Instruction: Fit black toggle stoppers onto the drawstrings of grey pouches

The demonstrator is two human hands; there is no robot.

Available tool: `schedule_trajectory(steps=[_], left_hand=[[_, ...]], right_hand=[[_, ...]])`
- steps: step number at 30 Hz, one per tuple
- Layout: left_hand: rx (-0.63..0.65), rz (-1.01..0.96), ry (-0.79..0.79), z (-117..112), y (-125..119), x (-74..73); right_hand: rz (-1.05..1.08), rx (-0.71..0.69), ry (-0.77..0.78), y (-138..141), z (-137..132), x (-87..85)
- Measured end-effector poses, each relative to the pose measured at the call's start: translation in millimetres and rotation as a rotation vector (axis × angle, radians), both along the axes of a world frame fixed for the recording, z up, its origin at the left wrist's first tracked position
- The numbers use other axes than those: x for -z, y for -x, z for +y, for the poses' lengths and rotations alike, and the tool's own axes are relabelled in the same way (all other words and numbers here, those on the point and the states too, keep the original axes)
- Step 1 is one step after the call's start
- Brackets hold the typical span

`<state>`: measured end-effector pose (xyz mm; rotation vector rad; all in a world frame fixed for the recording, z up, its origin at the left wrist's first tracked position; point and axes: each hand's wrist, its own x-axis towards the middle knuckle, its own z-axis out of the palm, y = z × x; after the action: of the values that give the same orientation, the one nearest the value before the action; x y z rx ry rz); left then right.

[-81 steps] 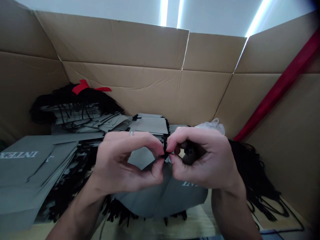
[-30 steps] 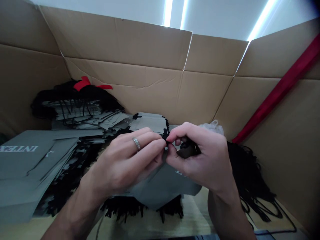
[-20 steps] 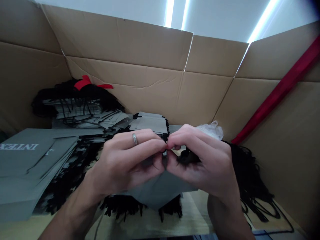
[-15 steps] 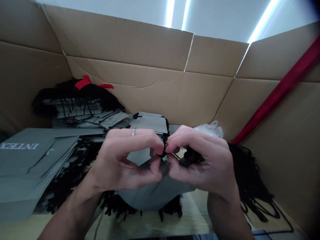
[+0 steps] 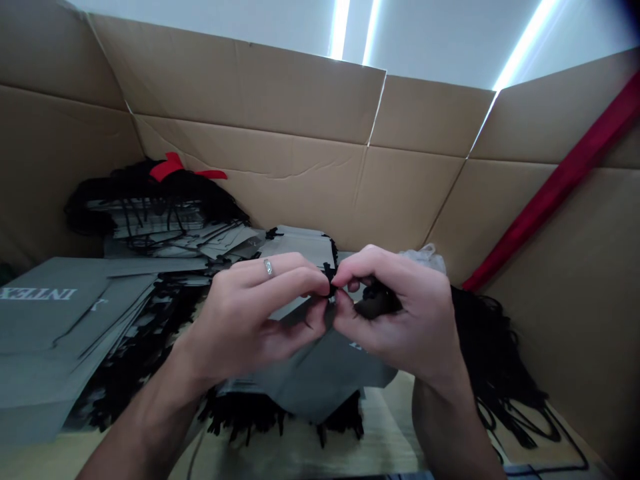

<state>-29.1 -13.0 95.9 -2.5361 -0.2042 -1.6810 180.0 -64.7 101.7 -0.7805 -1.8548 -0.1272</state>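
Observation:
My left hand (image 5: 265, 313), with a ring on one finger, and my right hand (image 5: 400, 307) meet at the middle of the view. Thumb and forefinger of each are pinched on a short black cord (image 5: 331, 288) between them; its knot or end is too small to make out. More black cord is bunched under my right hand's curled fingers. Just below hangs a grey paper bag (image 5: 320, 380), tilted, with a bit of white lettering near my right thumb. My hands hide its upper edge. Beneath it lies a stack of grey bags with black cord ends (image 5: 245, 410) sticking out.
Printed grey bags (image 5: 45, 327) are piled at left. Behind them stands a heap of corded bags (image 5: 160, 213) with a red strip. Loose black cords (image 5: 500, 360) lie at right. A clear plastic bag (image 5: 430, 257) and cardboard walls (image 5: 300, 157) are behind.
Both hands have risen slightly, still pinching the black cord. The grey bag has turned a little, bringing some white lettering into sight beside my right thumb.

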Motion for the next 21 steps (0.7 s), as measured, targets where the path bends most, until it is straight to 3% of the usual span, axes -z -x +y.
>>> schedule_trajectory(steps=[3, 6, 11, 14, 18, 21], left_hand=[[-0.071, 0.033, -0.128, -0.9, 1.8, 1.0], [-0.064, 0.098, -0.16, 1.3, 1.8, 2.3], [-0.069, 0.095, -0.205, 3.1, 0.0, 4.0], [-0.053, 0.059, -0.18, 3.9, -1.1, 4.6], [0.063, -0.049, -0.136, 4.5, -4.3, 4.0], [0.168, -0.109, 0.007, 3.5, -6.2, 2.1]], right_hand=[[-0.1, 0.037, -0.029, -0.4, -3.5, 0.8], [-0.19, 0.078, -0.045, -1.4, -5.0, 2.0], [-0.168, 0.076, -0.057, -0.4, -3.6, 2.6], [-0.103, 0.075, -0.034, 2.3, -3.3, 2.3], [-0.014, 0.036, 0.003, 4.6, -4.9, 1.6], [0.066, -0.037, 0.078, 4.9, -5.9, 0.6]])
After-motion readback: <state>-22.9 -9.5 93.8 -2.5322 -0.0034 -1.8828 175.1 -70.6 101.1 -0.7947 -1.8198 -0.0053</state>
